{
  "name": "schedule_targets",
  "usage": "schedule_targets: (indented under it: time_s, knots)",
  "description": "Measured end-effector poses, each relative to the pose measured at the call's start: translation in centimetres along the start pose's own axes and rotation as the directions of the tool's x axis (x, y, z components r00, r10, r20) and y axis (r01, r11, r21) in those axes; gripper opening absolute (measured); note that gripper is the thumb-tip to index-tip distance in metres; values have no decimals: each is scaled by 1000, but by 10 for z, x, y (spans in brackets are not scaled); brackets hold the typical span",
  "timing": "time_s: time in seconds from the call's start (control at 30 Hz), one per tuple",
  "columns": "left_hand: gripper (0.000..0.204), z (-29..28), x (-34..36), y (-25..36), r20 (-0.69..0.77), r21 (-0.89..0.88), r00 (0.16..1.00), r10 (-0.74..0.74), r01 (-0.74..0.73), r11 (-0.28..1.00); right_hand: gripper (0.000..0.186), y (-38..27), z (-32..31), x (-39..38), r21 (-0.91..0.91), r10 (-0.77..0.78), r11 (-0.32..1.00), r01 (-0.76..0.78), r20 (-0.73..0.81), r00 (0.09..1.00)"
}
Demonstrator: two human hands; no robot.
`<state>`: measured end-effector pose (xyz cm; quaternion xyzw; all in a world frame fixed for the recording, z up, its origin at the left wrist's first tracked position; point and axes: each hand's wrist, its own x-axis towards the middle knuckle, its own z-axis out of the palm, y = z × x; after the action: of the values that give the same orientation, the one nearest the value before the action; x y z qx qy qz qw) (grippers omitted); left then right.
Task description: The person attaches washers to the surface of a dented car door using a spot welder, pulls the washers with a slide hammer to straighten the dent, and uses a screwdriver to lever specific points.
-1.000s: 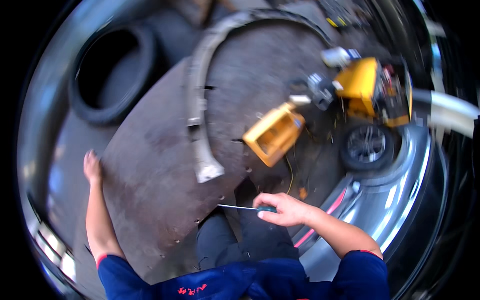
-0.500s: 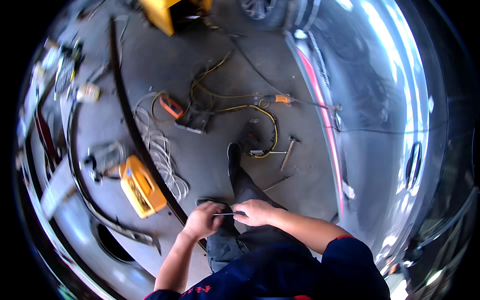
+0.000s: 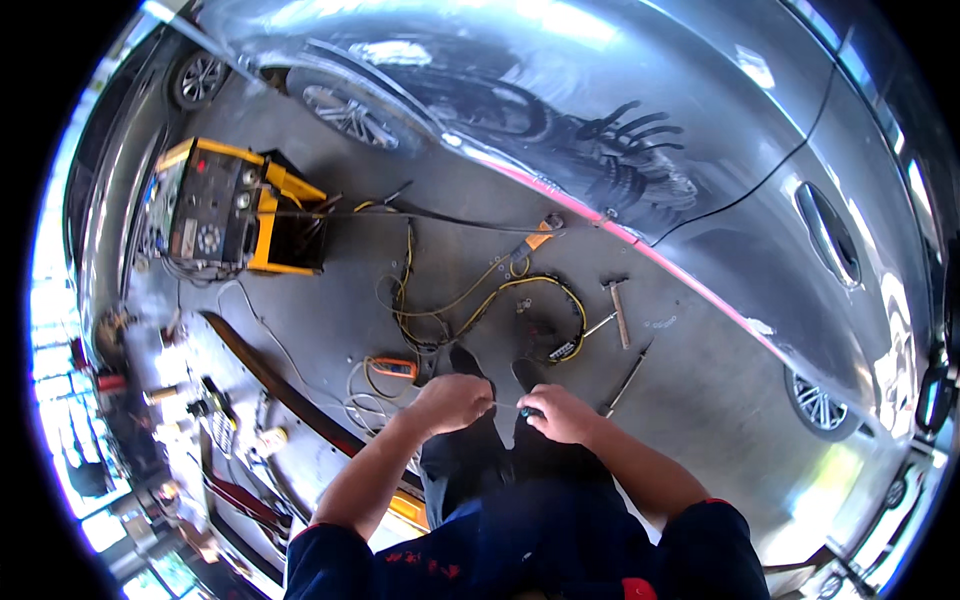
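Observation:
I hold a screwdriver with a dark handle (image 3: pixel 530 411) low in front of my legs. My right hand (image 3: pixel 562 414) is closed round its handle, and my left hand (image 3: pixel 455 401) is closed at the thin metal shaft. On the floor beyond my hands lie an orange hand-held device (image 3: pixel 394 367), looped yellow-and-black cables (image 3: pixel 540 280) and a hammer (image 3: pixel 618 315) with a wooden handle. A long metal rod (image 3: pixel 629 376) lies right of my right hand.
A grey car (image 3: pixel 730 140) with a pink strip along its sill spans the top and right. At left stand a yellow-and-black machine (image 3: pixel 215 200) and another car (image 3: pixel 105 220). A long dark trim piece (image 3: pixel 260 365), white tubing and scattered parts lie at lower left.
My view has swung round toward the grey car, now across the top. My left hand, empty a second ago, has come over to the screwdriver in my right hand.

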<state>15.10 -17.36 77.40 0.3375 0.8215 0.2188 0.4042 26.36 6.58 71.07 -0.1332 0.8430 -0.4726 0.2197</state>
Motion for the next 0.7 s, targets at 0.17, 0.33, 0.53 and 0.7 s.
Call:
schedule_targets:
  time_s: [0.17, 0.33, 0.53, 0.7]
  knots:
    - [15, -72, 34, -30, -238, -368, 970, -57, -35, 929, 23, 10, -23, 51, 165, 169, 978, -128, -267, 949]
    - [23, -82, 85, -123, -109, -815, 913, -393, 144, 561, 25, 56, -18, 172, 889, 661, 432, -153, -197, 724]
    - [26, -106, 140, -247, 353, -661, 876, -329, 483, 575, 26, 102, -49, 371, 944, 811, 52, 325, -230, 538]
    - [26, -201, 235, -293, 168, -673, 921, -352, 368, 642, 29, 133, -80, 464, 835, 871, 69, 546, -317, 374]
